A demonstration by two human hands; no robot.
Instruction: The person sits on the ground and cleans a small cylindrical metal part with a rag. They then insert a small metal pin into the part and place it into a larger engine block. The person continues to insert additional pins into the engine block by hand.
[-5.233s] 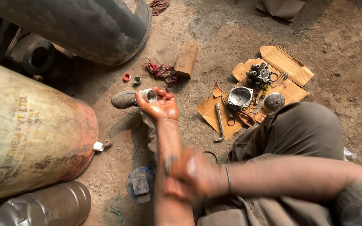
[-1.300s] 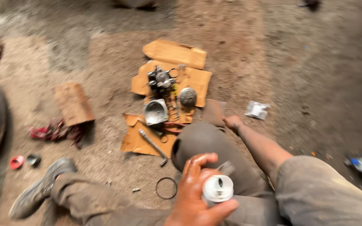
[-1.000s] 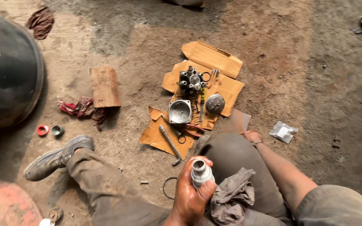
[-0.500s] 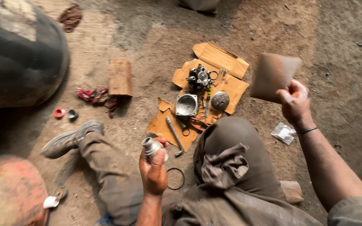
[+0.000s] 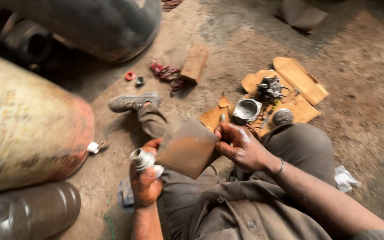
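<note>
Half a second on, the right hand (image 5: 243,149) is bringing the brown sheet (image 5: 190,149) down from over the cardboard to knee level, and the left hand (image 5: 145,180) is now sitting lower, close by it. Both are closing in over the lap. That right grip is pinching the sheet's edge between thumb and fingers; the sheet is hanging tilted, its lower corner just beside the metal part (image 5: 142,159). Left grip is wrapped tight around that silvery part, holding it upright above the thigh. Beyond the knee, a metal cup (image 5: 246,109), a dark assembly (image 5: 270,88) and a round cap (image 5: 283,117) are lying on cardboard (image 5: 296,78) on the floor. A shoe (image 5: 132,102) is resting near a wood block (image 5: 195,63).
</note>
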